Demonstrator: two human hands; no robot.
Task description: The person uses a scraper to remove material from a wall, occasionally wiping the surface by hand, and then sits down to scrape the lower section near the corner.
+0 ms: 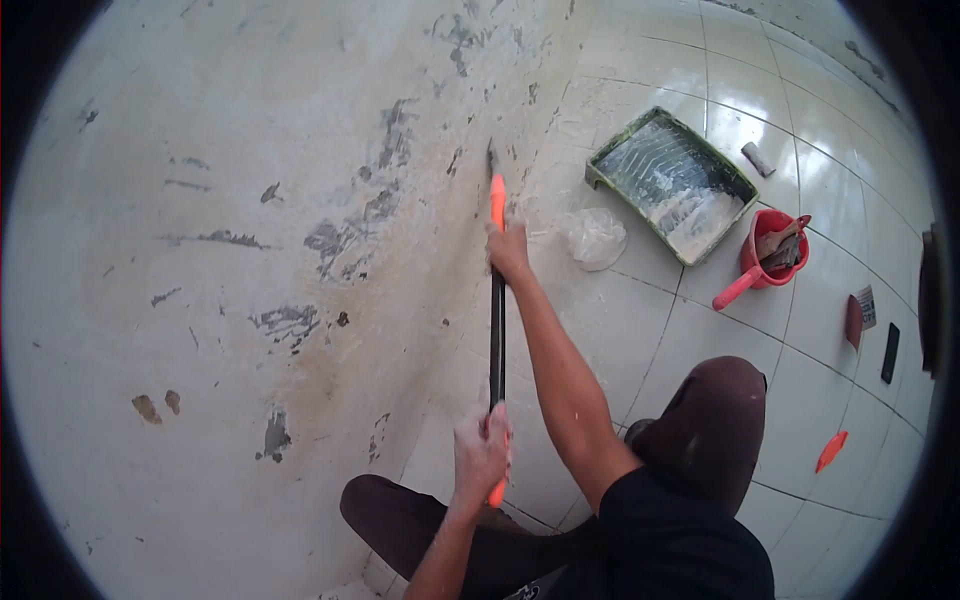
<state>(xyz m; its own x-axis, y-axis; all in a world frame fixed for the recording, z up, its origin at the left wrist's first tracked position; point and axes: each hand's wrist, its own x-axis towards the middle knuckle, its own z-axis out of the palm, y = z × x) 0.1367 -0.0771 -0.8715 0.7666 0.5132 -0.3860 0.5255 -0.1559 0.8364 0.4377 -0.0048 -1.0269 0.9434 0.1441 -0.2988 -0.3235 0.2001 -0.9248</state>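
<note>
A long-handled scraper (pixel 498 330) with a black shaft and orange ends runs up the middle of the view. Its narrow metal tip (pixel 492 157) meets the lower part of the patchy wall (pixel 330 150). Near the blade end, my right hand (pixel 508 248) is wrapped round the shaft just below the orange section. Lower down, my left hand (pixel 482 450), whitened with powder, grips the orange butt end. Grey scraped spots and brown chips mark the wall around the tip and to its left.
On the tiled floor (pixel 640 310) lie a crumpled clear plastic bag (pixel 596 240) and a green paint tray (pixel 612 186) with white residue. A red pot (pixel 752 275) holds brushes. Further right are a grey cylinder (pixel 758 160), a black strip (pixel 890 353) and an orange piece (pixel 831 452). My bent knees flank the scraper.
</note>
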